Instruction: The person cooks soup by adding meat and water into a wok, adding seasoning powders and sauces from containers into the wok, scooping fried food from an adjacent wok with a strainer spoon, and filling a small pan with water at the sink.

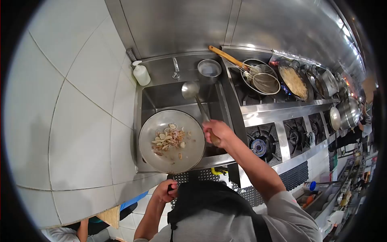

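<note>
My left hand [165, 191] is closed around the dark handle of a wide frying pan [189, 149]. The pan is over the steel sink [161, 94], its handle towards me. Pale slices and pinkish-brown pieces of food [171, 139] lie in the middle of the pan. My right hand [217, 132] grips the wooden handle of a metal ladle [190, 90]. The ladle's round bowl is beyond the pan's far rim, above the sink, apart from the food.
A soap pump bottle [141, 74], a tap [176, 70] and a metal pot [209, 69] stand behind the sink. On the stove are a pan with a strainer [266, 83] and a wok of frying food [294, 82]. A front burner [260, 147] burns blue. Another person's arm [82, 230] shows lower left.
</note>
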Tool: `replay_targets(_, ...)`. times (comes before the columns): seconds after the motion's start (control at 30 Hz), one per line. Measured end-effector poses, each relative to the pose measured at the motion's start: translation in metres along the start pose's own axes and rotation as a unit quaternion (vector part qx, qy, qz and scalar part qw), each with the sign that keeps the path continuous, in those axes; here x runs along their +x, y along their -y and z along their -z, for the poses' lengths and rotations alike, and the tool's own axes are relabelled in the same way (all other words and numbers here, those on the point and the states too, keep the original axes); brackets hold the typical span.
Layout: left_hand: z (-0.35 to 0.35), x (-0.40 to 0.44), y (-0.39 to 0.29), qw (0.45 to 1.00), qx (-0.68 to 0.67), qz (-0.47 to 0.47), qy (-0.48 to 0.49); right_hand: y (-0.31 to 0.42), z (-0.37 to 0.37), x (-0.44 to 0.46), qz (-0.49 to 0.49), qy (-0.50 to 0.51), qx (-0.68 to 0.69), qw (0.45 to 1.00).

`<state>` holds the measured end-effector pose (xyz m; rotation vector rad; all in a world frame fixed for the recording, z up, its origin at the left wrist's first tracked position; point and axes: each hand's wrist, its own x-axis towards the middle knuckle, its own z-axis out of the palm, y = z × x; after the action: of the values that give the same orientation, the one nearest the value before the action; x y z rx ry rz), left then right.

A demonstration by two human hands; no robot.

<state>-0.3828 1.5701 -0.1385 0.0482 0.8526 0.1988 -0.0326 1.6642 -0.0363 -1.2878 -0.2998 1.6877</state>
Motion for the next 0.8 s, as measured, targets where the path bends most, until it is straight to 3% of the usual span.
replay_targets(0.3, 0.004, 0.006, -0.009, 0.999, -0.045, 0.003, 0.022, 0.004, -0.034, -0.01, 0.037, -0.047, -0.003, 0.998)
replay_targets(0.4, 0.005, 0.008, -0.015, 0.998, -0.052, 0.015, 0.036, 0.013, -0.024, 0.007, 0.023, 0.019, -0.005, 1.0)
replay_targets(0.6, 0.004, 0.009, -0.024, 0.998, -0.03, 0.007, 0.059, 0.014, -0.027, -0.01, 0.065, -0.03, -0.085, 0.994)
replay_targets(0.8, 0.001, 0.011, -0.032, 0.998, -0.036, 0.017, 0.048, 0.025, -0.024, 0.002, 0.015, 0.028, 0.015, 0.999)
